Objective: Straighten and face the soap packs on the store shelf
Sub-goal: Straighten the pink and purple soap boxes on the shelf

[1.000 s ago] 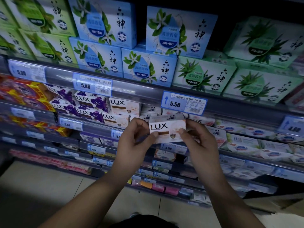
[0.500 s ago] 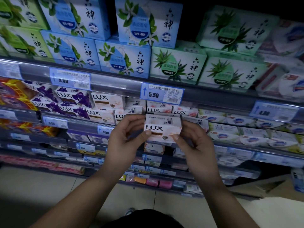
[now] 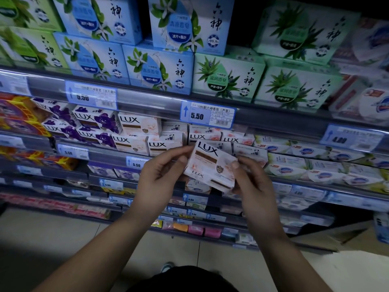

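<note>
Fingers of the left hand [image 3: 160, 178], at 9 o'clock, and right hand [image 3: 254, 186], at 3, pinch a tilted white cardboard LUX soap pack [image 3: 210, 165]. Its small print is blurred.

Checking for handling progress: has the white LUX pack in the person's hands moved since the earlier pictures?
Yes. The white LUX pack has tilted clockwise, right end lower, and dropped further below the 5.50 price tag.

Blue 5.50 price tag [image 3: 208, 114] up front; pale tiled floor [image 3: 52, 239] below; brown cardboard [image 3: 336, 239] on floor, far right.
</note>
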Action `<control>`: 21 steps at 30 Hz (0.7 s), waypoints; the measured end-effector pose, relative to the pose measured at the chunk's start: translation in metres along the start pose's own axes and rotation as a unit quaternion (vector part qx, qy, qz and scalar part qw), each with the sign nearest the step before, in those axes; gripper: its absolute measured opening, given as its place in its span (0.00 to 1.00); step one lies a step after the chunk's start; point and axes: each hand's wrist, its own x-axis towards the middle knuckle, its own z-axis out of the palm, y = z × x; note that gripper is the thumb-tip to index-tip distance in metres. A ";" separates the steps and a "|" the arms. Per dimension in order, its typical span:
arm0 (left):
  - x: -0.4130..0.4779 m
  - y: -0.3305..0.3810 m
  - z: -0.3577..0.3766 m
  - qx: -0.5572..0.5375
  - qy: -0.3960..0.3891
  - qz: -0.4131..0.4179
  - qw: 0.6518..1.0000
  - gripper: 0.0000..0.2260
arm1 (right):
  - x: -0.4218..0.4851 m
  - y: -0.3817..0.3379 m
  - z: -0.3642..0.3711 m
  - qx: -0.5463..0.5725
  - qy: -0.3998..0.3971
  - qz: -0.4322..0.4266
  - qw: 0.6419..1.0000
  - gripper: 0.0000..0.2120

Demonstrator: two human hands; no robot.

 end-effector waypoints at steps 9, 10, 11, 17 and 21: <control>0.008 0.000 -0.009 0.015 -0.023 -0.051 0.998 0.11 | -0.002 -0.002 0.014 0.041 -0.078 0.081 0.993 0.23; 0.009 -0.001 -0.009 0.033 0.002 -0.056 0.998 0.14 | -0.002 -0.002 0.016 0.040 -0.088 0.083 0.992 0.23; 0.010 0.000 -0.009 0.036 0.026 -0.064 0.997 0.16 | -0.002 -0.003 0.018 0.036 -0.095 0.084 0.991 0.23; 0.013 0.008 -0.013 0.051 0.061 -0.086 0.993 0.09 | -0.004 -0.012 0.025 -0.011 -0.158 0.063 0.985 0.21; 0.013 0.012 -0.028 -0.005 -0.006 -0.092 0.996 0.08 | -0.001 -0.011 0.027 0.045 -0.113 0.091 0.988 0.15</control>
